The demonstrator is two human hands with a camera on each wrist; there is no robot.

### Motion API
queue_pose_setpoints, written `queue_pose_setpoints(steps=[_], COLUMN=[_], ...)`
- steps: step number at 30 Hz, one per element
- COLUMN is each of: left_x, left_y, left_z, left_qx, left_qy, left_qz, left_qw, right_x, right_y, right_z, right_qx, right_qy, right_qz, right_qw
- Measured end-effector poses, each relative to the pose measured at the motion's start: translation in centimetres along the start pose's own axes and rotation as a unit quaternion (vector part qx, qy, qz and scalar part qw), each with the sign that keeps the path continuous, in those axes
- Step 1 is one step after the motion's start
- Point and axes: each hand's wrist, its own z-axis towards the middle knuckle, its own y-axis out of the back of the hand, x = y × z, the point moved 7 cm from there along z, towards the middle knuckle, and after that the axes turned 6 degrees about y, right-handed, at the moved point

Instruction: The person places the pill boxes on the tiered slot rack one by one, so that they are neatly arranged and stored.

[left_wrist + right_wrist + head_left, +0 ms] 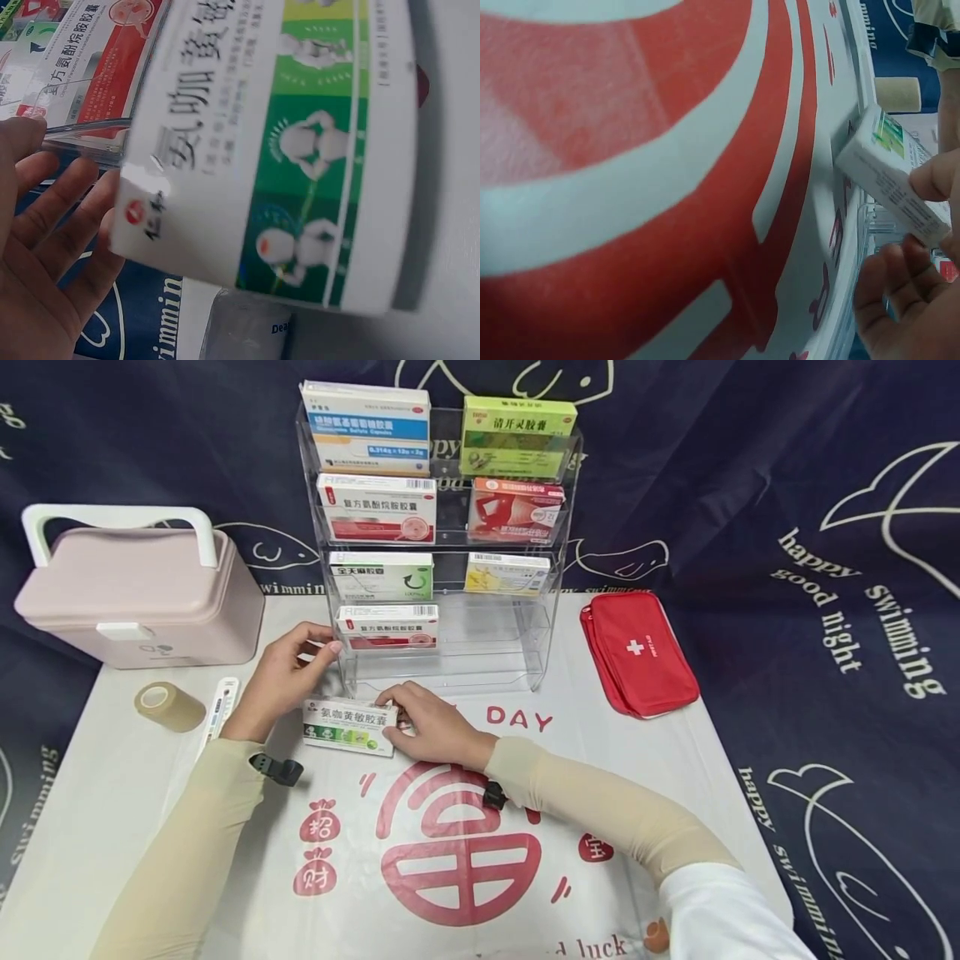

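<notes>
Right hand (431, 727): my fingers pinch the green-white medicine box (349, 726), centre-left of the head view, on the white mat (675, 735).
Left hand (285, 672): fingers relaxed, holding nothing, beside the clear rack (551, 610).

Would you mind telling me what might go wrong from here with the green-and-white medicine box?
The right hand pinches the green-and-white medicine box only by one end, so it might slip. The left hand rests against the clear acrylic rack; a nudge could perhaps shift it or its red-and-white box.
</notes>
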Motion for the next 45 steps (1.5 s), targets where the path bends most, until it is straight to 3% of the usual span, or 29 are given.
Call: queue_pose_setpoints(steps=[6,15,26,45], left_x=[0.3,0.5,0.3,0.0], left_y=[-0.2,0.0,0.1,-0.1], left_z=[-0.1,-0.4,-0.6,-0.2], left_qx=[0.002,-0.004,-0.004,-0.001], left_qy=[0.008,0.012,0.007,0.003], left_qz=[0.001,0.006,0.003,0.0], left_qw=[1.0,0.9999,1.0,1.0], right_x=[0.3,0.9,0.6,-0.6], right_y=[0.7,0.1,1.3,2.1], right_z=[-0.8,-1.2,-1.7,-1.8], right_qx=[-0.032,-0.029,-0.096,-0.119], right_qy=[0.039,0.062,0.099,0.124], right_qz=[-0.031,-0.047,-0.081,-0.06], right_qw=[0.998,0.997,0.987,0.983])
